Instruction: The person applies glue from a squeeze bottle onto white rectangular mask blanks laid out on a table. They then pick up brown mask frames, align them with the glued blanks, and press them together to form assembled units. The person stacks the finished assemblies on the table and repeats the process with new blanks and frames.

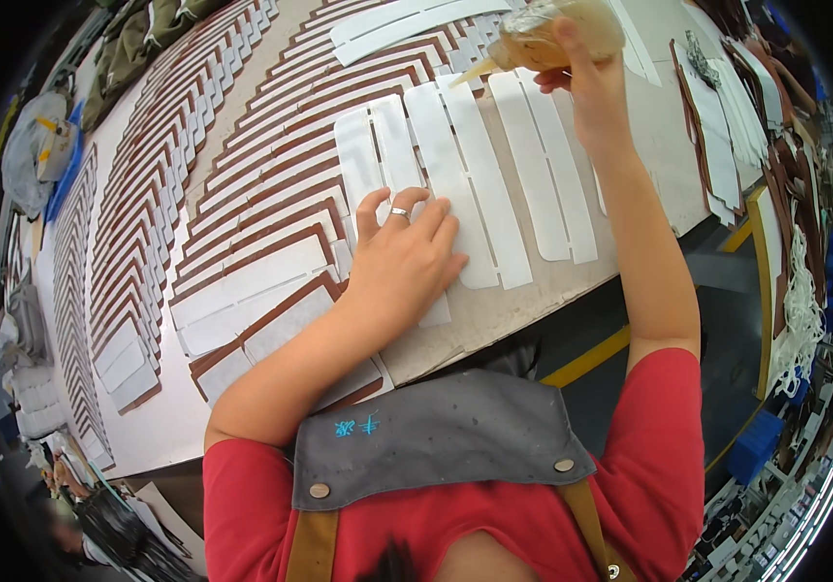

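In my raised right hand [591, 92] is a squeeze bottle [533, 37] of amber liquid, tipped over with the fingers wrapped round it. Its thin yellowish nozzle [473, 73] points down at the upper end of a white slotted panel [465, 179]. My left hand [402, 252], with a ring on one finger, lies on the white pieces with its fingers bent and apart, pinching nothing. Under and beyond those fingers is another white slotted panel [363, 145], partly hidden by the hand. A third slotted panel [544, 165] lies to the right, below the bottle.
Long overlapping rows of brown-edged white pieces [281, 165] cover the table's left side. A white curved panel [407, 24] lies at the far side. Brown and white strips [712, 136] hang over the right edge. A blue bin [756, 446] stands on the floor.
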